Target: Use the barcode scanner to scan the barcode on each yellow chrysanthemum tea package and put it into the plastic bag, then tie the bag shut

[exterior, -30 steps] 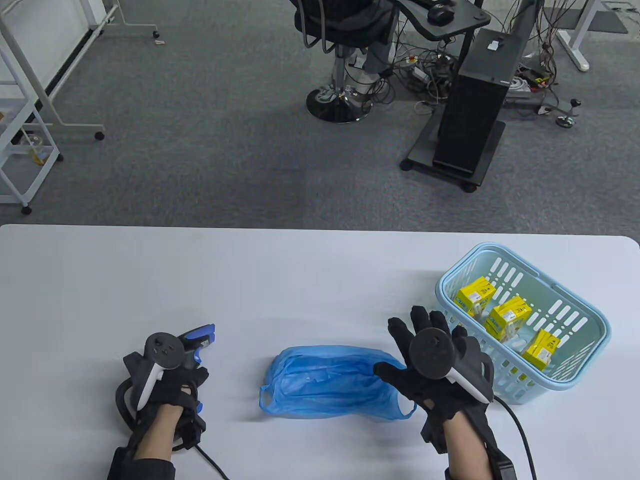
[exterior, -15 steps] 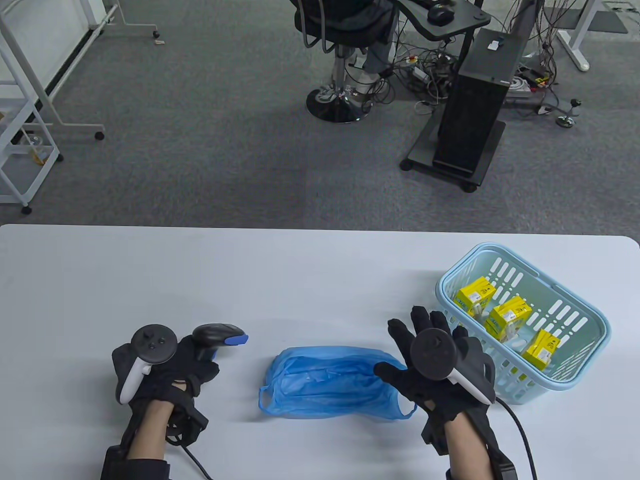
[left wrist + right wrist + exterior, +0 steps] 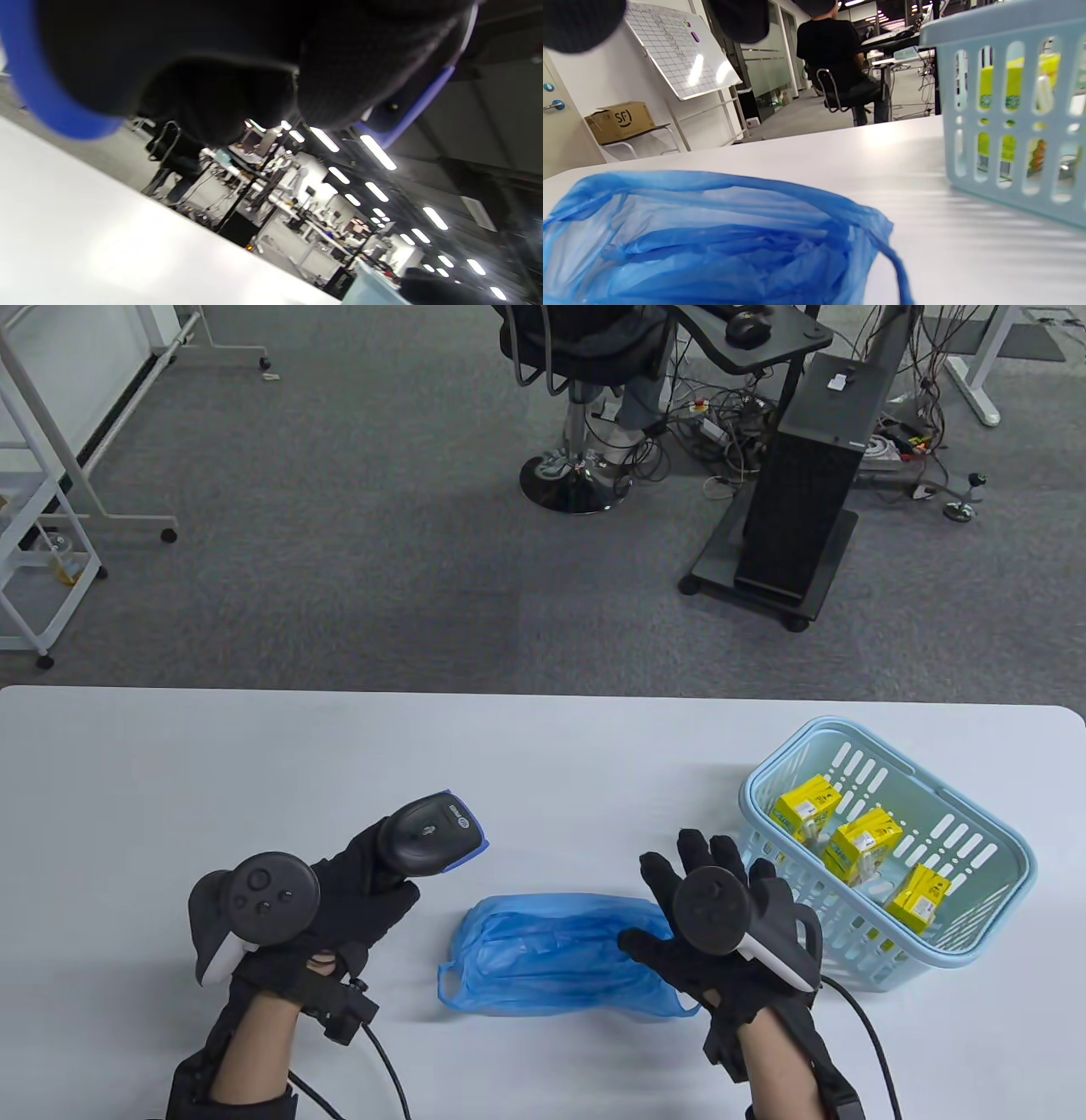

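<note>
The left hand (image 3: 339,899) gripped the barcode scanner (image 3: 433,831), lifted above the counter (image 3: 254,763), its head angled toward the far right. The right hand (image 3: 721,916) hovered with fingers spread and relaxed over the right end of the flat blue plastic bag (image 3: 551,954). 3 yellow tea packages (image 3: 861,840) sat in the light-blue basket (image 3: 976,950), just beside it.

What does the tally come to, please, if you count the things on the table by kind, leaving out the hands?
Yellow tea packages: 3, all in the basket
Light blue basket: 1
Blue plastic bag: 1
Barcode scanner: 1, gripped by the left hand
Total: 6
</note>
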